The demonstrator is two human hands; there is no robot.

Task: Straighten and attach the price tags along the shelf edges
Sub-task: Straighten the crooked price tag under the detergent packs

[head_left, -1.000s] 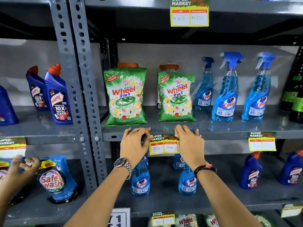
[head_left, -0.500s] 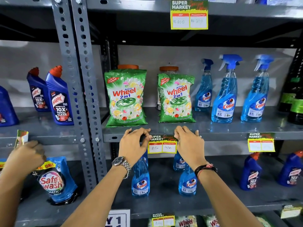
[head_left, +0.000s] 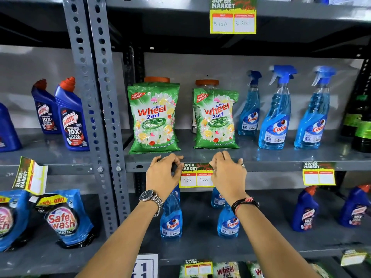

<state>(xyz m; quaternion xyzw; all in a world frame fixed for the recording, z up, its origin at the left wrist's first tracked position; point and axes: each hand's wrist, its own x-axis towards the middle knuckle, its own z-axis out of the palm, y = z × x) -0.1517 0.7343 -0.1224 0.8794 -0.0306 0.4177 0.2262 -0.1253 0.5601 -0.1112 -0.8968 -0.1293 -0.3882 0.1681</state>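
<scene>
A yellow and green price tag (head_left: 196,175) with "85" and "43" written on it hangs level on the front edge of the grey middle shelf (head_left: 271,162). My left hand (head_left: 163,173) pinches its upper left corner against the edge. My right hand (head_left: 227,173) presses its upper right corner, covering the tag's right end. Another tag (head_left: 319,173) hangs straight on the same edge to the right. On the left rack a loose tag (head_left: 30,175) sticks out tilted and curled.
Two green Wheel detergent bags (head_left: 154,117) stand just behind my hands, with blue Colin spray bottles (head_left: 277,111) to the right. Harpic bottles (head_left: 71,117) stand on the left rack. A grey perforated upright (head_left: 104,117) divides the racks. More tags hang above (head_left: 232,16) and below (head_left: 198,266).
Another person's hand at the left rack has left the view, and the tag it worked on now sticks out tilted. My two hands stay on the middle tag, now level.
</scene>
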